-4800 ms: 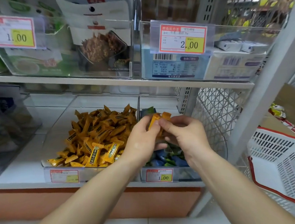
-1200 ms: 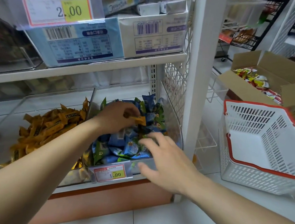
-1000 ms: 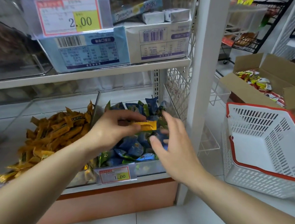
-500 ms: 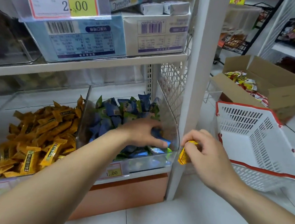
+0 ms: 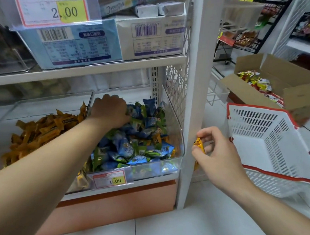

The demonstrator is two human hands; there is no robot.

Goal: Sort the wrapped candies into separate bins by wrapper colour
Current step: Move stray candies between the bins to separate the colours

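Note:
Two clear bins stand side by side on the lower shelf. The left bin [image 5: 6, 117] holds orange-wrapped candies [image 5: 42, 130]. The right bin [image 5: 178, 138] holds blue and green wrapped candies [image 5: 140, 149], with a few orange ones mixed in. My left hand [image 5: 109, 111] reaches deep into the right bin, fingers curled down among the blue and green candies; what it grips is hidden. My right hand [image 5: 216, 152] hovers outside the shelf post, pinching an orange candy [image 5: 199, 144] between thumb and fingers.
A white upright post [image 5: 195, 102] stands between my hands. To the right, a white basket with red trim [image 5: 271, 146] sits on the floor, and behind it an open cardboard box [image 5: 284, 85] of snack packets. Boxes and price tags fill the upper shelf [image 5: 98, 69].
My right hand took an orange candy from my left hand and drew it out to the right of the post. My left hand went back into the blue and green pile, further toward the rear.

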